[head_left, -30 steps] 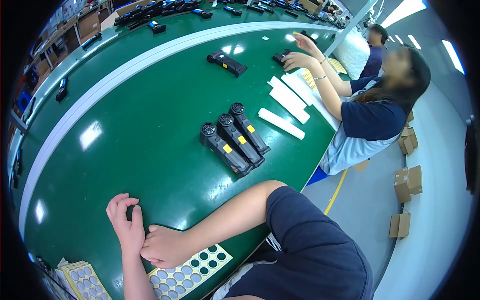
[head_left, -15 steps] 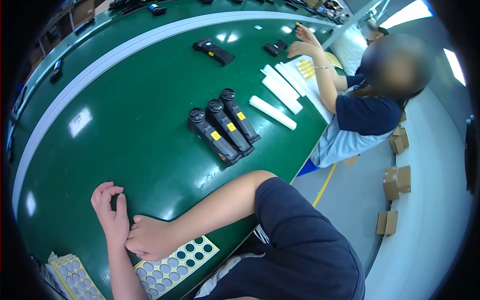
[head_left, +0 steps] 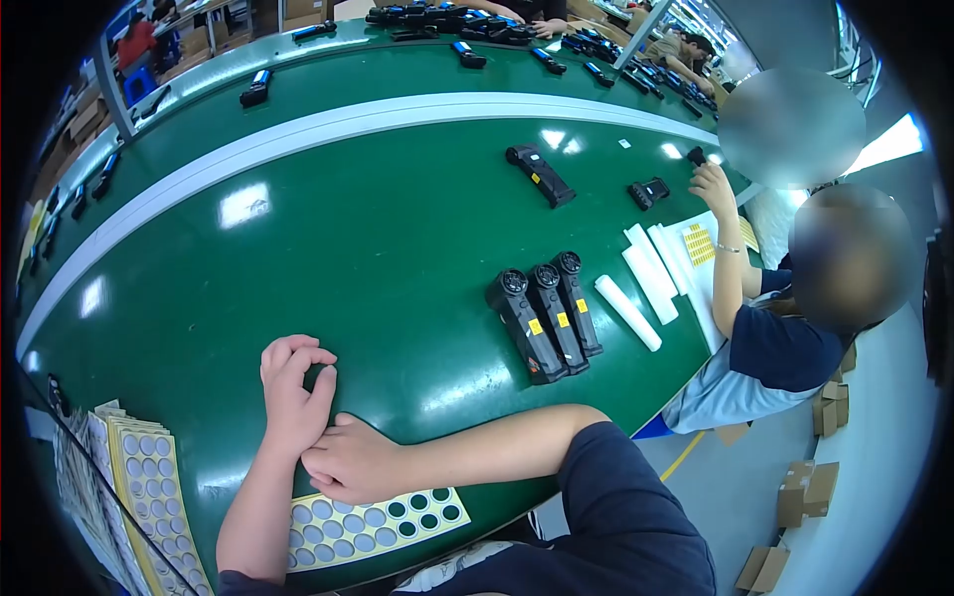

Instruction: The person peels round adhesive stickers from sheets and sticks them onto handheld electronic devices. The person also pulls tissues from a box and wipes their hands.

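Note:
My left hand [head_left: 298,389] rests on the green table [head_left: 397,228] with fingers loosely bent, the thumb apart and nothing held. My right hand [head_left: 353,459] is curled into a fist against my left wrist, with no object visible in it. Beneath my forearms lies a sheet of round stickers [head_left: 363,526], some of its circles showing green. Up and to the right of my hands, three black devices [head_left: 549,323] with yellow labels lie side by side. A thick stack of similar sticker sheets [head_left: 154,487] stands at lower left.
A co-worker's hand [head_left: 714,189] is near a small dark object at right. White rolls [head_left: 629,313], a yellow label sheet [head_left: 699,243] and two more black devices [head_left: 542,177] lie on the table. A pale rail [head_left: 397,107] curves across, with many devices beyond it.
The camera view has swung, so the table contents appear lower and further right. The co-worker's arm now extends toward the small dark object. My hands keep the same pose.

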`<state>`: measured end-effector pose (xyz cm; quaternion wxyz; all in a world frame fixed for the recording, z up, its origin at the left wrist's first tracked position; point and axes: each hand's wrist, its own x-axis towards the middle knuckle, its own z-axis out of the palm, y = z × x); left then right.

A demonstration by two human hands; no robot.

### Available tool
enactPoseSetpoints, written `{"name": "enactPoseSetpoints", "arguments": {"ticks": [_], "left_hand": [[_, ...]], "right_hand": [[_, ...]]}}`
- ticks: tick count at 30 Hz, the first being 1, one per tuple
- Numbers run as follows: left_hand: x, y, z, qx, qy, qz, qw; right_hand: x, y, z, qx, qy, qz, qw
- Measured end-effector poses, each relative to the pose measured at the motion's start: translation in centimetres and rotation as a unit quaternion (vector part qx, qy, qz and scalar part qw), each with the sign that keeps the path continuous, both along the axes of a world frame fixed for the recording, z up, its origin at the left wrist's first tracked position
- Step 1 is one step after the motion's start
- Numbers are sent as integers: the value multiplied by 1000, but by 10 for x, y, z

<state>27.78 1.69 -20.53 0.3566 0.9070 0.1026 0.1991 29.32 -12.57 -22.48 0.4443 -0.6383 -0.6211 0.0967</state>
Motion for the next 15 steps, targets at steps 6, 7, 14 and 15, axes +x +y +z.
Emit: {"name": "enactPoseSetpoints", "arguments": {"ticks": [6,7,14,15], "left_hand": [[-1,2,-2,3,-5,-2,1000],[2,3,0,6,-11,-1,1000],[1,2,-1,31,-37,3,999],[2,1,-2,27,-39,6,999]], "right_hand": [[0,-1,2,-9,15,3,1000],[0,-1,3,-4,1,-3,1000],[1,-1,7,1,-27,-1,1000],[1,-2,8,-10,3,0,1000]]}}
